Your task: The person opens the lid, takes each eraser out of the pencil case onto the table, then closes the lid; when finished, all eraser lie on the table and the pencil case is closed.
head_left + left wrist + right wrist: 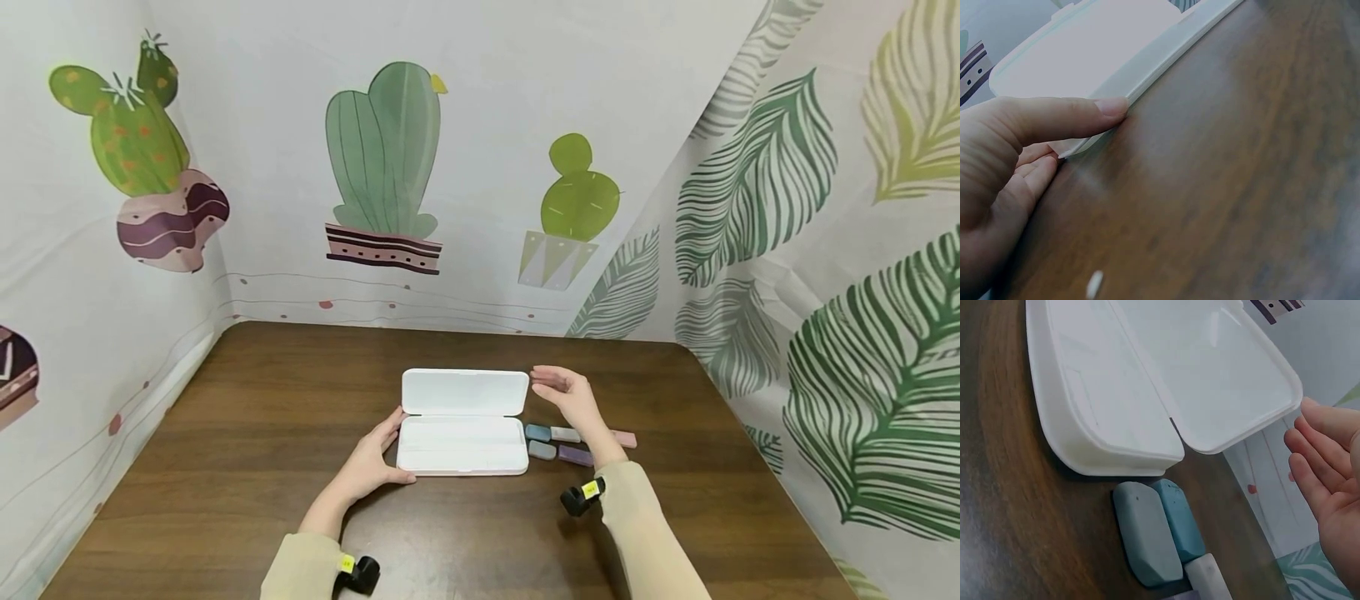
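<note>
A white pencil case (461, 458) lies on the brown table with its lid (465, 392) raised at the back. My left hand (367, 462) holds the case's left end, thumb along the front edge and fingers round the side. At the lid's right edge is my right hand (573, 400), its fingers loosely bent and thumb tip right at the rim in the right wrist view. Below that hand lie small rounded blocks: a teal one (1180, 519), a grey-blue one (1146, 534), a white one (1208, 579), a purple one (576, 455) and a pink one (624, 439).
The table (300, 375) meets cloth-covered walls printed with cacti and leaves at the back and sides. A tiny white piece (1094, 284) shows low in the left wrist view. Each sleeve carries a black wrist camera (581, 497).
</note>
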Available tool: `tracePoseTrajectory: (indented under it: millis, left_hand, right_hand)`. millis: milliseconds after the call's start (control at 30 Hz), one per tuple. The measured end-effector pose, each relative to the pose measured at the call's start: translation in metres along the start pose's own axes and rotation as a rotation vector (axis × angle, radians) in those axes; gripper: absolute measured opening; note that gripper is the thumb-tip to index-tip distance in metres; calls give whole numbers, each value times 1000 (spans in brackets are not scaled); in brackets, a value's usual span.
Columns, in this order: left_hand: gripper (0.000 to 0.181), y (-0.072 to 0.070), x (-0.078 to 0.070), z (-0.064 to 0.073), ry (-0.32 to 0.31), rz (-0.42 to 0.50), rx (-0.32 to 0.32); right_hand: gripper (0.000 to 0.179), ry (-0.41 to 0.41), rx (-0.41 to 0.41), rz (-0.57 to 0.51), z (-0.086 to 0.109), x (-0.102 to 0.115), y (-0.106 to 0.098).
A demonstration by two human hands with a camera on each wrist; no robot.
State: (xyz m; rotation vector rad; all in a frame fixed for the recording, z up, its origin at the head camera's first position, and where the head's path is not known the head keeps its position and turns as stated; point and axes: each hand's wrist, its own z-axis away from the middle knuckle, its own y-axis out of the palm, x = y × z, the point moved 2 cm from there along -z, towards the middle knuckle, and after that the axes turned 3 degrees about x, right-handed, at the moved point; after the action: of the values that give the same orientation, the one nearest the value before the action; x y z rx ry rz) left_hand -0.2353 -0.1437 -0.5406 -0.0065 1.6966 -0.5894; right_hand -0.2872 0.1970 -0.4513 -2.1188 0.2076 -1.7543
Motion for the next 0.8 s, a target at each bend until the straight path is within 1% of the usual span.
tracePoseTrajectory:
  millis: [67,133,300,367,467,700,800]
  left_hand:
    - [114,0,0,0,-2,1,1]
    - [114,0,1,0,-3,1,1]
    - [113,0,1,0,5,4,0]
    - [113,0,0,0,10,6,0]
    - [113,-1,-1,0,18,5,0]
    - [112,-1,-3,-1,16,8,1]
    - [113,-2,-3,0,18,-1,-5]
  right_hand:
    - [39,-1,11,-1,0,3,2]
    - [40,15,17,-21,-4,-3,5]
    - [41,30,11,-24,-13,-22,9]
    - [41,30,11,-10,-14,-23,10]
    - [38,36,11,-18,-13,-19,12]
    - [31,29,17,9,-2,8,14]
    - [30,36,10,11,-4,1,15]
